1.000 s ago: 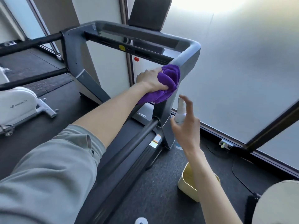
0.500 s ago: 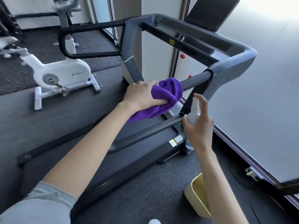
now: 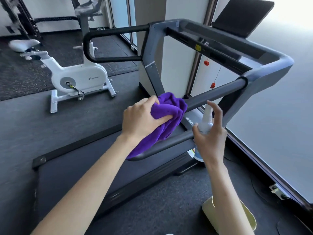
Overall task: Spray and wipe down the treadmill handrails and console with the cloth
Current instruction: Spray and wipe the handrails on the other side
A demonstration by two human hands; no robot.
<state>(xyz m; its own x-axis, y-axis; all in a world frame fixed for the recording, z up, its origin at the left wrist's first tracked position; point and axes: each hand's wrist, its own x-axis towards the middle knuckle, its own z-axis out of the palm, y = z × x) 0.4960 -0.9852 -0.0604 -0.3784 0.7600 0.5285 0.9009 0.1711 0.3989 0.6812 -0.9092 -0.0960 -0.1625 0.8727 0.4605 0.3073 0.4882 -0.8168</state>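
Wiping looks to be mid-job, judging from the head view. The left hand [image 3: 142, 119] has its grip bunched tight around a fluffy purple microfibre cloth [image 3: 166, 119], which drapes over the near black tubular handrail [image 3: 211, 94] of the grey treadmill [image 3: 264, 72], about where the rail bends round at its free end. The right hand [image 3: 210, 138] is wrapped around a small white plastic spray bottle [image 3: 205, 123], forefinger raised over the nozzle, held just beside the rail's lower run.

I'd guess this rail is only partly covered, and you can't tell from here which stretches are already wiped. The far black handrail [image 3: 108, 46] and the dark flat console screen [image 3: 242, 16] sit well apart from the cloth, so those probably still need doing.

Texture-wise: the rails look matte and rounded, the frame is smooth moulded plastic, and the cloth is plush and floppy. A pale yellow plastic bucket [image 3: 210, 212] sits on the speckled rubber floor near the treadmill's right edge.
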